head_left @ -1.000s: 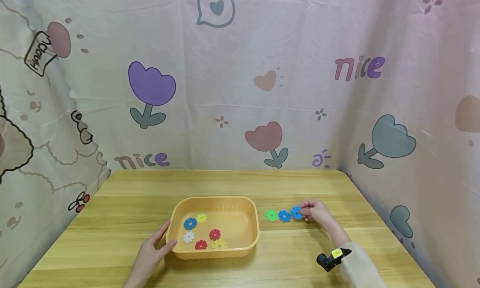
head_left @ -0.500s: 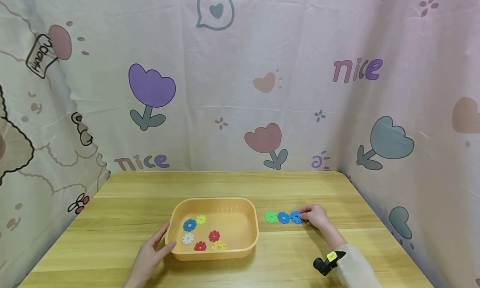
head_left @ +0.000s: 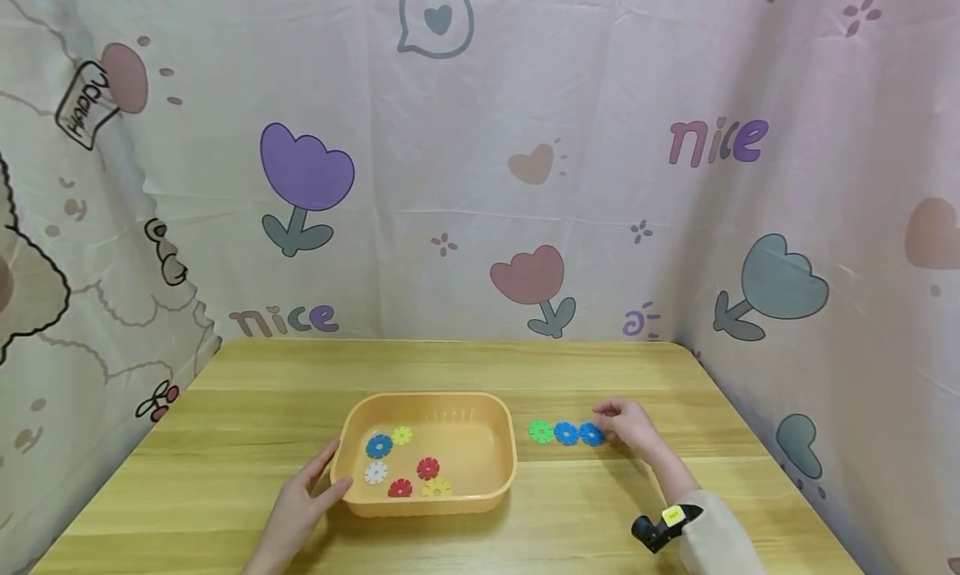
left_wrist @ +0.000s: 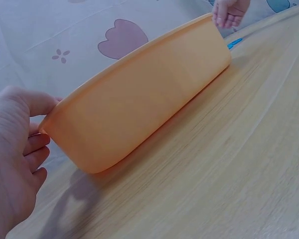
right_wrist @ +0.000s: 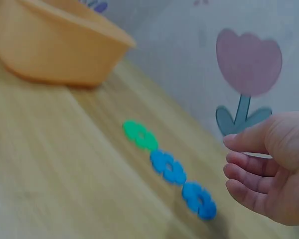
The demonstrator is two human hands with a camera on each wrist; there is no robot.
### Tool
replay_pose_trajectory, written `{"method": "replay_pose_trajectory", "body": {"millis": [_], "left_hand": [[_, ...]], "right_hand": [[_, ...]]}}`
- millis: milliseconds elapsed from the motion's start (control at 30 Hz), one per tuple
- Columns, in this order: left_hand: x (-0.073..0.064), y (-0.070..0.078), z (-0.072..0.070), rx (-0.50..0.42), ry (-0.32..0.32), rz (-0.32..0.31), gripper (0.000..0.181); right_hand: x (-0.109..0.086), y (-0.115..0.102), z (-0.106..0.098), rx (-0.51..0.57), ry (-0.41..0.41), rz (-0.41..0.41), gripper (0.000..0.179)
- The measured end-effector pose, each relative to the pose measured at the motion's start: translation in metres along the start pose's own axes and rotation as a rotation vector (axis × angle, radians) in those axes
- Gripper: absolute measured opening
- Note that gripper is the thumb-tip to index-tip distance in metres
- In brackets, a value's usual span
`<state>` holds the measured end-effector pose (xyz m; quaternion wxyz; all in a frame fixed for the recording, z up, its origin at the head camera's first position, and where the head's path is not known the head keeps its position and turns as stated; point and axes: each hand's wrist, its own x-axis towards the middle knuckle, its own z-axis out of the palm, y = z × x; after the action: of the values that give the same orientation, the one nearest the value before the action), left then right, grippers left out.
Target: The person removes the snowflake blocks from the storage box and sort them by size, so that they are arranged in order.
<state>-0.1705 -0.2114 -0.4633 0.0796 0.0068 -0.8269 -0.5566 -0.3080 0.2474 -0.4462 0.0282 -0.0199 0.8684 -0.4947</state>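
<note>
Hovering near blue discs (right_wrist: pixel 207 210), right hand (head_left: pixel 630 427) curls loosely; left hand (head_left: pixel 297 502) pinches the basket (head_left: pixel 435 507).

A narrow gap parts basin (head_left: pixel 427 507) (walled) from green disc (head_left: pixel 536 432).

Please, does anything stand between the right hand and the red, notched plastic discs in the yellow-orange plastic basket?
At table level, yes: the basket's right wall stands between the right hand and the red discs. Above its rim, nothing visible blocks the way.
</note>
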Motion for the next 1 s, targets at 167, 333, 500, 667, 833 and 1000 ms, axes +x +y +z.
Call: {"method": "replay_pose_trajectory", "body": {"millis": [167, 333, 500, 667, 833, 1000], "left_hand": [[0.001, 0.0, -0.001, -0.001, -0.006, -0.008, 0.066], [0.002, 0.0, -0.001, 0.007, -0.008, -0.001, 0.066], [0.001, 0.001, 0.001, -0.001, -0.004, 0.014, 0.065], [0.001, 0.0, 0.001, -0.007, 0.005, 0.021, 0.064], [0.0, 0.001, 0.001, -0.015, 0.004, 0.011, 0.064], [-0.001, 0.001, 0.001, -0.01, 0.001, 0.003, 0.064]], "right_hand": [[0.0, -0.031, 0.002, 0.034, -0.073, -0.063, 0.028], [0.001, -0.063, 0.013, 0.07, -0.155, -0.131, 0.027], [0.002, -0.089, 0.035, 0.048, -0.219, -0.227, 0.022], [-0.001, -0.108, 0.068, 0.022, -0.33, -0.322, 0.023], [-0.006, -0.116, 0.105, 0.014, -0.425, -0.351, 0.023], [-0.014, -0.116, 0.133, 0.023, -0.472, -0.32, 0.023]]}}
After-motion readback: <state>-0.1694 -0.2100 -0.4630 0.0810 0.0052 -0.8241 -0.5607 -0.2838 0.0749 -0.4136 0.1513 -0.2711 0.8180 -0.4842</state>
